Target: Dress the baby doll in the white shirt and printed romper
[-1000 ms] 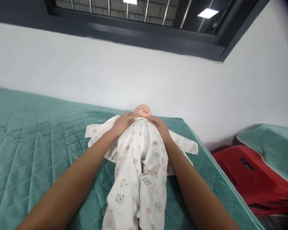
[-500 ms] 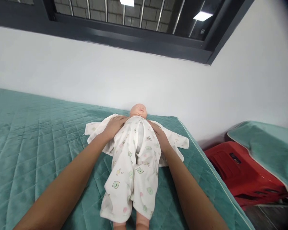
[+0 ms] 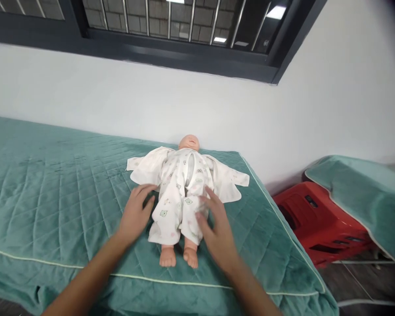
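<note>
A baby doll [image 3: 189, 142] lies on its back, head toward the wall and bare feet toward me. Printed white baby pants [image 3: 171, 210] cover its legs and reach up over its torso. Beneath it a white baby shirt [image 3: 228, 177] is spread open, sleeves out to both sides. My left hand [image 3: 138, 210] is beside the pants on the left, fingers apart, holding nothing. Over the right pant leg hovers my right hand [image 3: 215, 226], its fingers spread and slightly blurred; whether it touches the cloth I cannot tell.
The doll lies on a green quilted bed cover [image 3: 69, 197] with pale piping along its edge. Behind it rises a white wall [image 3: 134, 96] below a dark-framed barred window [image 3: 171, 48]. At right, a red plastic object [image 3: 319, 215] sits partly under another green cloth [image 3: 355, 197].
Both hands have left the doll's sides near the chest and come back toward me, down to leg height. The view has pulled back, showing the doll's feet and the bed's front edge.
</note>
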A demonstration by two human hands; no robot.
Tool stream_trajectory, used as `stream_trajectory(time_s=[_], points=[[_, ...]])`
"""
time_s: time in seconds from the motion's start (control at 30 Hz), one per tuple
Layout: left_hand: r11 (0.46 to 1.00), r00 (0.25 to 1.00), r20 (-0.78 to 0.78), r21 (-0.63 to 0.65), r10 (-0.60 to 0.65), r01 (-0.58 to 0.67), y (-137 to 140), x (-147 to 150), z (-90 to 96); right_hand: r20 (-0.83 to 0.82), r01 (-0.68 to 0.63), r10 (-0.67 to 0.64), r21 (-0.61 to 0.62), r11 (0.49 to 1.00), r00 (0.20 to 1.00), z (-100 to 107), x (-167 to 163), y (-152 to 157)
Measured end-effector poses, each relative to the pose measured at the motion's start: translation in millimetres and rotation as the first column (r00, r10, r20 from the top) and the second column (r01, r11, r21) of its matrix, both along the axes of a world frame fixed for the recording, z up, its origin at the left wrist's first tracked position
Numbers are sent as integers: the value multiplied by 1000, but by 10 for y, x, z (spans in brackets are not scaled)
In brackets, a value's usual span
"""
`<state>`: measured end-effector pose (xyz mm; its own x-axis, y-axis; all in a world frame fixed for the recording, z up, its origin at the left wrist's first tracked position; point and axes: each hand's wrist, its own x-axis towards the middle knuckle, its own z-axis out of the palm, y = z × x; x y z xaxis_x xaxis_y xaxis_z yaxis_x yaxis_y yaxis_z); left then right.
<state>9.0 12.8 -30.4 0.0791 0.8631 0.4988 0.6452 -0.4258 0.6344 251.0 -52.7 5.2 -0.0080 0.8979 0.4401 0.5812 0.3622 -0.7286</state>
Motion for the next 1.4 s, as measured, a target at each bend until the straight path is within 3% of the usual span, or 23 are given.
stream_trajectory(time_s=[0.1, 0.2, 0.33, 0.43, 0.6, 0.73, 0.93, 1.07, 1.2, 1.27, 1.4], points=[[986, 988, 145, -153, -46, 68, -638, -22, -48, 178, -113, 132, -114, 987, 975, 120, -212, -398], [970, 981, 181, -215, -75, 114, -994, 37, -105, 328, -107, 173, -208, 972, 929, 206, -354, -560], [972, 984, 168, -216, -57, 93, -1054, 176, -111, 526, 3, 73, -142, 990, 847, 212, -505, -563], [963, 965, 255, -239, -60, 123, -1005, 241, -38, 591, 43, -6, -48, 998, 807, 154, -596, -515], [939, 927, 362, -276, -98, 207, -1096, 223, 136, 559, 36, -59, 52, 998, 827, 129, -616, -483], [937, 928, 363, -289, -81, 195, -1248, 159, 182, 510, -26, -26, 94, 995, 860, 229, -568, -593], [952, 967, 244, -271, -76, 144, -1346, 136, 163, 448, -147, 109, 49, 988, 887, 268, -385, -763], [980, 977, 134, -91, -166, 179, -1301, 222, 307, 249, 3, -4, 3, 1000, 968, 124, -130, -713], [964, 963, -67, 34, -261, 263, -1161, 428, 543, 185, 113, -90, -118, 987, 979, -55, -42, -646], [964, 950, -176, 31, -256, 265, -1085, 554, 644, 202, 108, -77, -149, 983, 976, -114, -85, -618], [971, 897, -371, -96, -239, 219, -977, 748, 723, 223, 91, -56, -154, 984, 973, -110, -166, -552]])
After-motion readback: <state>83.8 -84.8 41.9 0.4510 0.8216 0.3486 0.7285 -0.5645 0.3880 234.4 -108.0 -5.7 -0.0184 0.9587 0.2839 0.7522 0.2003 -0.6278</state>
